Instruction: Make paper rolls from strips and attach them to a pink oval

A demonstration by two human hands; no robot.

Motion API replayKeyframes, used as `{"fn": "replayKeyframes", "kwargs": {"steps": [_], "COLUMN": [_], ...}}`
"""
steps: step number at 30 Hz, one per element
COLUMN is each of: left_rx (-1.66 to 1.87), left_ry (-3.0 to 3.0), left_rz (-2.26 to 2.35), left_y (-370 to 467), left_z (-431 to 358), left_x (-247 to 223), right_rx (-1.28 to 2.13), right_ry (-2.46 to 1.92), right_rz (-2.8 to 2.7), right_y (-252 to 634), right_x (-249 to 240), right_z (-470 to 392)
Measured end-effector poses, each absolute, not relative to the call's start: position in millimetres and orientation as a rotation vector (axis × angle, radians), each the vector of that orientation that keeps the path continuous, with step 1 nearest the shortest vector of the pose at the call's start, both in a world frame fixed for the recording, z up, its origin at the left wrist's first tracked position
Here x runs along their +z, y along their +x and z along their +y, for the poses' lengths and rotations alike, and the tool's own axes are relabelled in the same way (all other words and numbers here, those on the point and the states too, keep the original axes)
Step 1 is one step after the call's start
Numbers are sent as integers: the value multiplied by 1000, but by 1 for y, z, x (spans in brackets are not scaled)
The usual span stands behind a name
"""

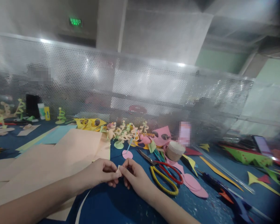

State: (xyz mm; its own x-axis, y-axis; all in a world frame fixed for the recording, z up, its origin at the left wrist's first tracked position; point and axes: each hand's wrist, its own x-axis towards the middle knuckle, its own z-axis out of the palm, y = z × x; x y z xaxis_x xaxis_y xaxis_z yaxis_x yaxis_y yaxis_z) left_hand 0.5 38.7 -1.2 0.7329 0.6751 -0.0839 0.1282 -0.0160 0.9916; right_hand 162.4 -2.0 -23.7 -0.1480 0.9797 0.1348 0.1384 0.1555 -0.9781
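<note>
- Small pale paper piece (119,170): in the head view it is held between the fingertips of the 2 hands, above the blue table (102,205), near its front; most of it is covered by fingers, so its full shape cannot be told.
- By the left hand (105,171) the piece is pinched between thumb and forefinger, with the other fingers curled in; nothing else is seen to be held.
- By the right hand (135,176) the piece's other side is pinched, thumb uppermost, fingers bent beneath. It is probably gripped from 2 sides because so small a scrap would be hard to steady otherwise.
- The left forearm is brought in from the lower left, the right from the lower right, and the wrists are angled inward; whether either hand is rested on the table cannot be told.
- Peach sheets (67,152) are spread at the left, partly under the left forearm.
- Scissors (153,161) and pink discs (193,183) are laid beside the right hand, presumably for easy reach.
- Curled paper figures (123,132) are grouped behind, perhaps to keep the front free.
</note>
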Motion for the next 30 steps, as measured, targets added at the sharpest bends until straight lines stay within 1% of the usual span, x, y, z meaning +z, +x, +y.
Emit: {"fn": "replayKeyframes", "kwargs": {"steps": [13, 30], "left_rx": [556, 581], "left_ry": [1455, 1460], "left_rz": [733, 745], "left_y": [2, 1], "left_z": [37, 34], "left_x": [1, 6], "right_rx": [1176, 1170], "right_ry": [-1185, -1060], "right_rz": [-1508, -1475], "right_y": [164, 166], "right_x": [-20, -21], "right_z": [-2, -1]}}
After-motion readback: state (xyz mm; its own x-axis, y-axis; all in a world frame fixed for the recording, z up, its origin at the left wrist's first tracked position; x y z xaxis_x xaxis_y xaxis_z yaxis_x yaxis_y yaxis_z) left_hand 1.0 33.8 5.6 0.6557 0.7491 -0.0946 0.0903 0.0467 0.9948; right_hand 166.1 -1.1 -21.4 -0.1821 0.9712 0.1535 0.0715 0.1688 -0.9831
